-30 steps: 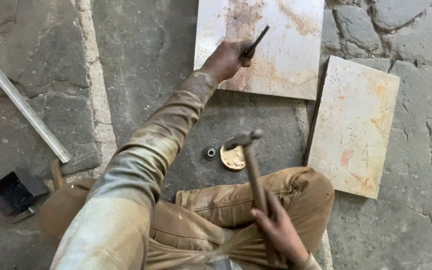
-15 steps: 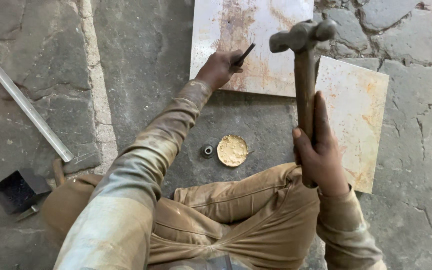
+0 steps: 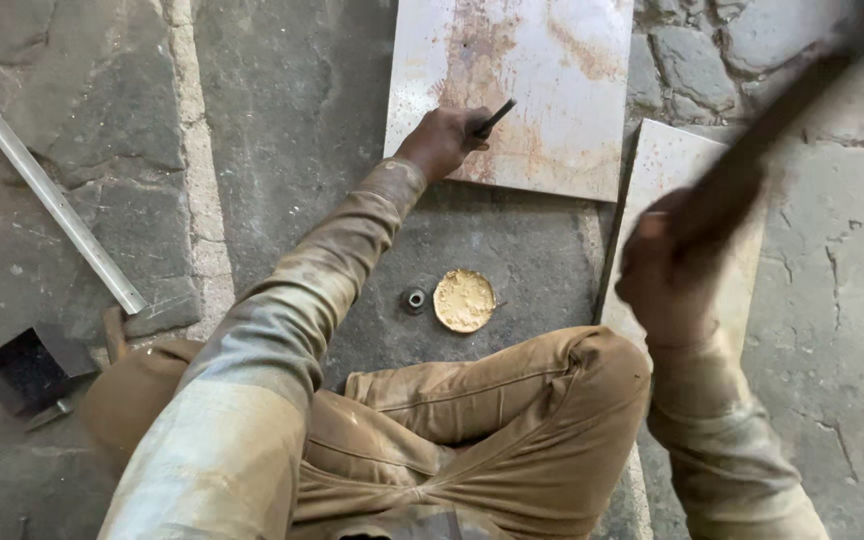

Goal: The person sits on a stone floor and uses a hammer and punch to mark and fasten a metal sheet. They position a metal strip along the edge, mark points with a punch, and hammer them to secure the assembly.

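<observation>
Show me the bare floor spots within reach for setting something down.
Free: dark stone between the metal bar and the left forearm; paving right of the smaller tile. Crowded: the patch below the big tile, holding the round lid and small ring.

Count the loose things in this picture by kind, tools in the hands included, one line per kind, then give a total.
Pale stained slabs: 2 (slab under the left hand, slab by the right hand)
Hammer, blurred: 1
Dark chisel: 1
Metal bar: 1
Round yellow dish: 1
Small dark ring: 1
Total: 7
</observation>
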